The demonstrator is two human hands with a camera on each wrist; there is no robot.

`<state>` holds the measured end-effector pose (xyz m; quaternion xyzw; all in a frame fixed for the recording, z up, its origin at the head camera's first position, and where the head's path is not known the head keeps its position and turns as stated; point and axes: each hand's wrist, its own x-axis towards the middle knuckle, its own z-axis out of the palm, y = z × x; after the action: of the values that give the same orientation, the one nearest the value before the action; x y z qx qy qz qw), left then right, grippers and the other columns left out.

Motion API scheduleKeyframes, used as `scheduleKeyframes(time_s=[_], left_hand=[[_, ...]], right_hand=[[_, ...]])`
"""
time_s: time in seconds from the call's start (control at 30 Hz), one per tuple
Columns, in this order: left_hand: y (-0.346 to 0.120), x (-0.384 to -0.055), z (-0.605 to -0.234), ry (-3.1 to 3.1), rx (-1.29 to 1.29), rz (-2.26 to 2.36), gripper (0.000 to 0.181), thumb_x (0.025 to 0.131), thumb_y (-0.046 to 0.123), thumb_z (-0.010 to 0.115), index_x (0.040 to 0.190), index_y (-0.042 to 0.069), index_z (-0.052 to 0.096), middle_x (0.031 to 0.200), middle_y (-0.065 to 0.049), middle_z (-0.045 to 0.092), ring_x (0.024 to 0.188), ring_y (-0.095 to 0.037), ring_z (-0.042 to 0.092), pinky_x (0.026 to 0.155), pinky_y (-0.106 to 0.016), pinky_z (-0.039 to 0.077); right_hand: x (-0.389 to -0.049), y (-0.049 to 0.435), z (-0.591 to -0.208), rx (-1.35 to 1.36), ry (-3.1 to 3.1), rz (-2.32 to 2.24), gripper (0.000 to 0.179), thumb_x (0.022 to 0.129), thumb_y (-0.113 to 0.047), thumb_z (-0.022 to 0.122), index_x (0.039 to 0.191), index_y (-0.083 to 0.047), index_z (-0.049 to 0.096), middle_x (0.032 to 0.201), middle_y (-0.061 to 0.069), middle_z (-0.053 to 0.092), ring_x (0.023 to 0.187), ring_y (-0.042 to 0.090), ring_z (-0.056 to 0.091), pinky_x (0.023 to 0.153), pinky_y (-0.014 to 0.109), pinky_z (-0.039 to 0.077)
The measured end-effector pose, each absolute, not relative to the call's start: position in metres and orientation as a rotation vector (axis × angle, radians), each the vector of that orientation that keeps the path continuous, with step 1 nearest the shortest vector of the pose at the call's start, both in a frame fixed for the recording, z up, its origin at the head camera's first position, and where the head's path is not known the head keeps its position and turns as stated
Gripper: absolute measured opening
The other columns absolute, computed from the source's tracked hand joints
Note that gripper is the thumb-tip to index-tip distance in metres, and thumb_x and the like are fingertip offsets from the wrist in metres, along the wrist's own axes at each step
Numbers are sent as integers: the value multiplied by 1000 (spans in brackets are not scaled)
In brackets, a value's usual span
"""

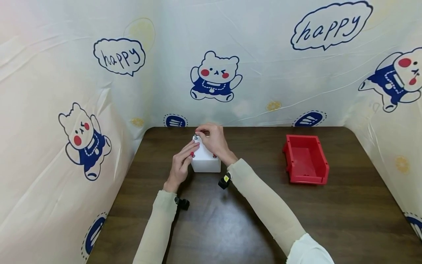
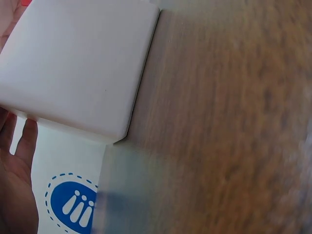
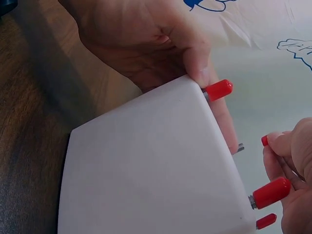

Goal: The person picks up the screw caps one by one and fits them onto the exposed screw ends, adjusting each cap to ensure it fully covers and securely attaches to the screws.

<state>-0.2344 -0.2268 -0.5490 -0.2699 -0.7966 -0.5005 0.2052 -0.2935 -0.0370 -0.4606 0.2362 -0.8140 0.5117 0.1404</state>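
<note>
A white box point(image 1: 206, 163) stands on the table, with several metal posts on its top face. My left hand point(image 1: 181, 163) rests along the box's left side, its fingers extended over the top edge; its thumb lies beside a red cap point(image 3: 220, 90) on one post. Between thumb and fingertips, my right hand point(image 1: 214, 138) pinches another small red cap point(image 3: 264, 141). That cap is held apart from a bare metal post point(image 3: 239, 148) near the box's far left corner. A larger red cap point(image 3: 271, 192) covers a post on the near right.
To the right on the brown table point(image 1: 263, 212) sits a red plastic bin point(image 1: 306, 161). A patterned curtain point(image 1: 263, 73) encloses the table's back and sides. Each wrist carries a small black camera, one of them the left camera point(image 1: 183, 204).
</note>
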Motion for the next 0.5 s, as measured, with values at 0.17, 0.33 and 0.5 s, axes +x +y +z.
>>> scheduleKeyframes(time_s=[0.17, 0.33, 0.5], left_hand=[[-227, -234, -549, -2225, -748, -1391, 41, 107, 13, 46, 140, 5, 71, 148, -9, 67, 152, -28, 49, 129, -35, 34], [-226, -235, -549, -2204, -766, -1388, 40, 107, 8, 47, 139, 4, 70, 147, -13, 67, 151, -33, 50, 129, -36, 34], [-226, -236, -550, -2180, -787, -1382, 39, 106, 6, 49, 139, 2, 70, 147, -15, 67, 150, -37, 51, 129, -38, 34]], right_hand=[[-293, -41, -463, 659, -2369, 1506, 12, 101, -8, 74, 108, -6, 83, 107, 8, 80, 97, 19, 76, 89, 27, 63], [-292, -43, -464, 642, -2378, 1543, 13, 101, -7, 73, 109, -7, 83, 108, 8, 80, 98, 19, 76, 91, 27, 63], [-292, -46, -465, 640, -2373, 1530, 12, 101, -7, 73, 108, -7, 83, 107, 9, 80, 96, 19, 76, 89, 27, 64]])
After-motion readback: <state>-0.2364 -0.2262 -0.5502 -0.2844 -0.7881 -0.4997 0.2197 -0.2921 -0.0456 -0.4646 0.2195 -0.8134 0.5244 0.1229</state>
